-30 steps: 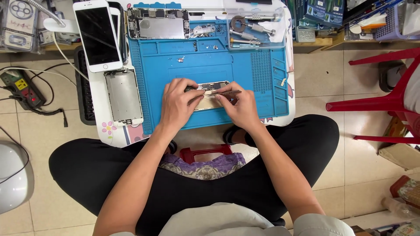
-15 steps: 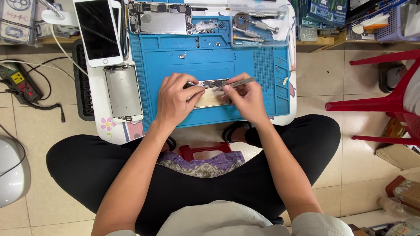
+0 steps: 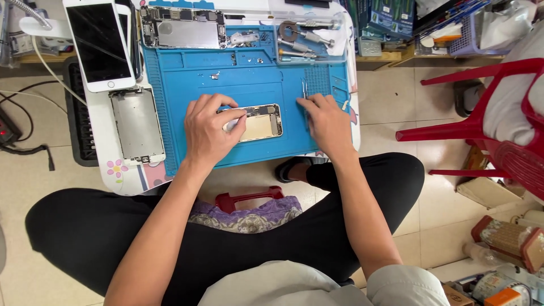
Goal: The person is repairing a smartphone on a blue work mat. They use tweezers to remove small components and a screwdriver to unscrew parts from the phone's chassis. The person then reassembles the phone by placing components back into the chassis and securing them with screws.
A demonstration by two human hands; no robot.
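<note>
An opened phone body [image 3: 258, 122] with a pale inner plate lies on the blue work mat [image 3: 192, 85]. My left hand [image 3: 208, 130] rests on its left end, fingers curled over the edge, holding it down. My right hand [image 3: 326, 122] sits just to the right of the phone body, flat on the mat, with thin metal tweezers [image 3: 305, 95] under its fingertips. Whether the fingers grip the tweezers is not clear.
A white-framed phone [image 3: 99, 45] and a detached screen panel [image 3: 137, 126] lie at the left of the small white table [image 3: 107, 173]. Another opened phone chassis [image 3: 184, 28] and metal tools [image 3: 300, 34] sit at the back. A red plastic chair [image 3: 481, 107] stands at the right.
My right hand has left the phone body and moved right onto the mat with the tweezers. My left hand stays on the phone. The view has shifted slightly.
</note>
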